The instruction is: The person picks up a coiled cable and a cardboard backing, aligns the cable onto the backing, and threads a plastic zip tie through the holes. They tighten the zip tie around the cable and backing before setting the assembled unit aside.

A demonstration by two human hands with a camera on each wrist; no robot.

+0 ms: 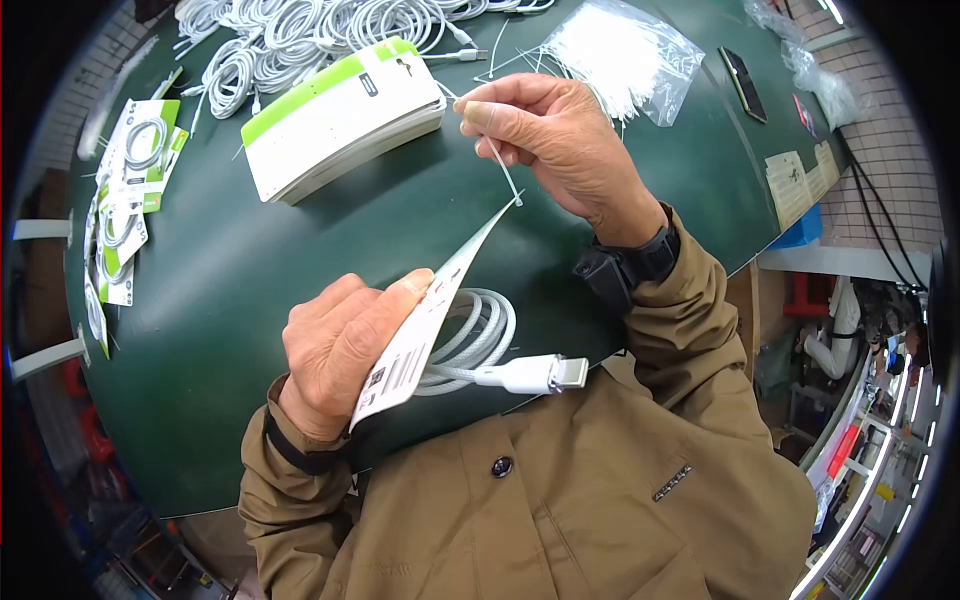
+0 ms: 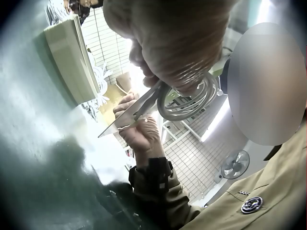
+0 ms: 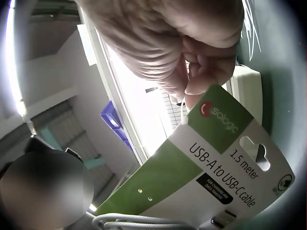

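My left hand [image 1: 345, 345] grips a printed cardboard card [image 1: 432, 312] by its edge, the card tilted up over the green table. A coiled white braided cable [image 1: 492, 335] hangs against the card, its USB connector [image 1: 572, 373] pointing right. The right wrist view shows the green-and-white front of the card [image 3: 187, 148], reading "USB-A to USB-C cable", with a hang hole and two small holes. Between thumb and fingertips my right hand [image 1: 565, 135] pinches a thin white cable tie [image 1: 504, 166]. The tie's lower end is right at the card's upper corner.
A stack of cards [image 1: 350, 125] stands ahead, with many coiled white cables [image 1: 300, 45] behind it. A plastic bag of white cable ties [image 1: 625, 60] lies at the back right, near a dark phone-like slab [image 1: 742, 85]. Carded cables [image 1: 130, 190] lie at the left edge.
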